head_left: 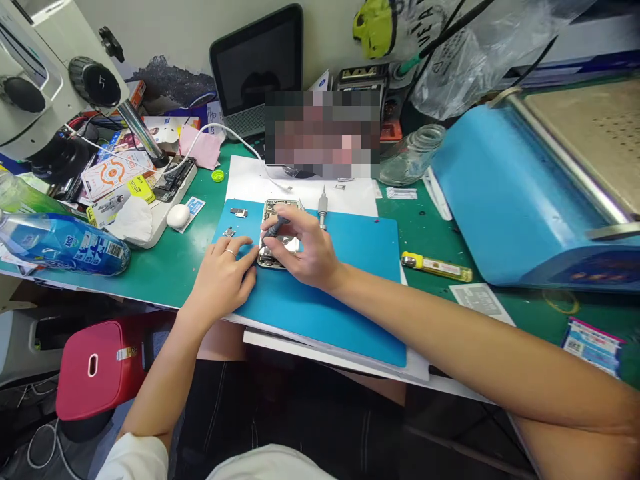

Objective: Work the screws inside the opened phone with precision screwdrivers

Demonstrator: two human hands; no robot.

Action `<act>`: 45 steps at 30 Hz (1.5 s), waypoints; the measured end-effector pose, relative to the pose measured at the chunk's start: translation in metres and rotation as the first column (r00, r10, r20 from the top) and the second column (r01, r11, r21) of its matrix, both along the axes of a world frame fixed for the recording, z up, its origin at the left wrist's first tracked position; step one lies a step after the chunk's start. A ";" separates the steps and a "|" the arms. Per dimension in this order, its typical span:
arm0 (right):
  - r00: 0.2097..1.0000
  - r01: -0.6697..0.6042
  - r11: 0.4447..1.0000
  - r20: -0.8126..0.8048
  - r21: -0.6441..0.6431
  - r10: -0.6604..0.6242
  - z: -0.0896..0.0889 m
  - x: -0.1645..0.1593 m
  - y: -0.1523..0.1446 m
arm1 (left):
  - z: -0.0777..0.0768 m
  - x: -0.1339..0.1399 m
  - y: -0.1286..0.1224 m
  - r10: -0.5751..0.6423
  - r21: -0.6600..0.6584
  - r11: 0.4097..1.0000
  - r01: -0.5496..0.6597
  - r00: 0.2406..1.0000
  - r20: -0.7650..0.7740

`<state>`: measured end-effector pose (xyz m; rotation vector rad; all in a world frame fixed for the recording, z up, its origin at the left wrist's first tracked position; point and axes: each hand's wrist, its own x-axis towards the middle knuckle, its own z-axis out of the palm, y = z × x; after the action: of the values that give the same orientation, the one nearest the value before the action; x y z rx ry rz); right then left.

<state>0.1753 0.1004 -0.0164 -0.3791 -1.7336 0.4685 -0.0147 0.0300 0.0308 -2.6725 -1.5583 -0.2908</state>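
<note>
An opened phone (271,257) lies on a blue mat (325,307), its inner boards and parts exposed. My right hand (316,252) is over it, thumb and fingers closed around a small dark screwdriver (275,228) that slants above the phone; its tip is hard to make out. My left hand (215,277) rests on the mat at the phone's left edge, fingers apart and slightly bent, with a ring on one. A second, grey screwdriver (323,207) is just beyond my right hand. Small phone parts (239,213) are on the mat to the left.
At left are a microscope (93,80), a blue bottle (65,243) and a white earbud case (178,216). A glass jar (413,155), a yellow cutter (436,267) and a large blue machine (480,193) occupy the right. A white cable (220,127) arches behind; one area is blurred.
</note>
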 end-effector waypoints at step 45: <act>1.000 0.021 0.996 0.012 -0.089 -0.020 -0.001 0.003 -0.001 | -0.006 0.000 0.012 -0.020 0.001 1.000 0.020 0.997 0.070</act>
<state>0.1779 0.0991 -0.0172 -0.4640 -1.7220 0.5307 -0.0144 0.0421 0.0251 -2.7077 -1.5504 -0.3896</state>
